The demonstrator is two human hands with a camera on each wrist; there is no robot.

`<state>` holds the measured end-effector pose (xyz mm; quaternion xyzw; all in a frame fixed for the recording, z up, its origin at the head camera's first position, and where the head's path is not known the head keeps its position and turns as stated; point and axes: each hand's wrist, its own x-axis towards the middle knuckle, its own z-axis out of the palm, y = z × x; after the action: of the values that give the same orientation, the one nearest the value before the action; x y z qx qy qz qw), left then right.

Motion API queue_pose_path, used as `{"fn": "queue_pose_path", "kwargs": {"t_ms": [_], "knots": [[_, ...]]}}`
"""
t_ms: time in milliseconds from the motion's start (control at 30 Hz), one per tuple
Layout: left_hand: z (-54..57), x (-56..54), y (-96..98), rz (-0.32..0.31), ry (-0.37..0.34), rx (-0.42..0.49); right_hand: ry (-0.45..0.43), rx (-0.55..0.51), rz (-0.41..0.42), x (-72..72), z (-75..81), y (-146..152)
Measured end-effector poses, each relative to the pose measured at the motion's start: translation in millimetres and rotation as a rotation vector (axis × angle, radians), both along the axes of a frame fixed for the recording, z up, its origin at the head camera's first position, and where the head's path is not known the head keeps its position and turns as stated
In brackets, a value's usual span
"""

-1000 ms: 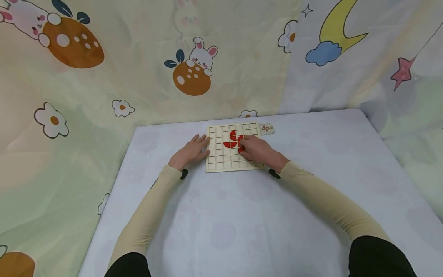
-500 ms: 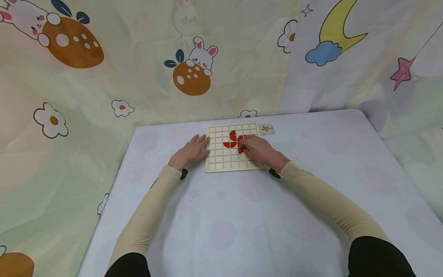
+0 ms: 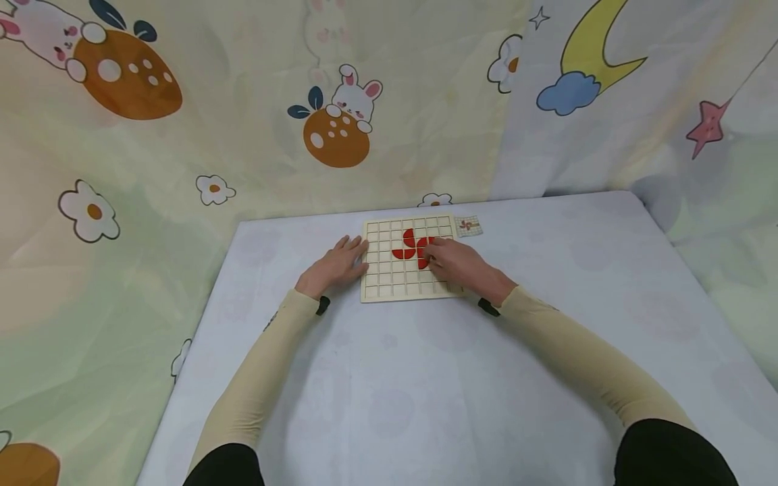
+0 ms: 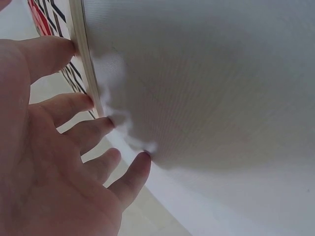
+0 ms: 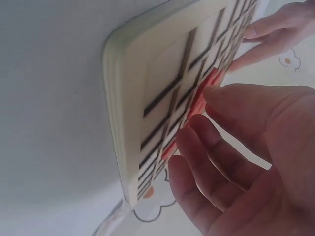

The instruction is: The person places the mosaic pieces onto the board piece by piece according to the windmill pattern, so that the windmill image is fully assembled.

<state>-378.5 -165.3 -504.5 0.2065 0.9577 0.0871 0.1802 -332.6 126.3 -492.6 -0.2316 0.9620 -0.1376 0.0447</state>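
A pale wooden board (image 3: 389, 280) marked with a grid of squares lies near the back edge of the table. Red round-edged tiles (image 3: 404, 254) sit at its middle in a pinwheel-like cluster. My left hand (image 3: 335, 266) lies along the board's left side, fingers spread, with fingertips against the edge (image 4: 81, 44). Over the right part of the board is my right hand (image 3: 462, 264), its thumb tip on the red tiles (image 5: 199, 101) and its other fingers loosely bent above the grid. That hand partly covers the tiles on the right of the cluster.
A small printed card (image 3: 469, 226) with a grid and a red pattern lies off the board's upper right corner. White cloth covers the table (image 3: 389, 378). A curtain (image 3: 255, 135) printed with rabbits and flowers hangs close behind.
My right hand has drawn back slightly to the right, showing a little more of the red tiles. My left hand and the board have stayed in place.
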Motion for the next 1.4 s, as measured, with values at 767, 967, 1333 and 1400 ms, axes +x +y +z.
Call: {"fn": "queue_pose_path", "kwargs": {"t_ms": [767,967,1333,1400], "knots": [[3.4,0.8,1.4,-0.012,-0.015,-0.007,-0.270,-0.163,-0.032,70.9,18.5,142.7],[3.8,1.5,2.1,-0.013,-0.014,0.011,-0.198,-0.119,0.041,80.6,4.0,141.9],[2.6,1.2,2.1,-0.012,-0.004,0.011,-0.049,-0.082,0.058,82.3,-6.8,134.7],[2.6,1.1,2.0,-0.007,-0.005,0.007,-0.037,-0.082,0.062,81.2,-7.5,133.2]]}}
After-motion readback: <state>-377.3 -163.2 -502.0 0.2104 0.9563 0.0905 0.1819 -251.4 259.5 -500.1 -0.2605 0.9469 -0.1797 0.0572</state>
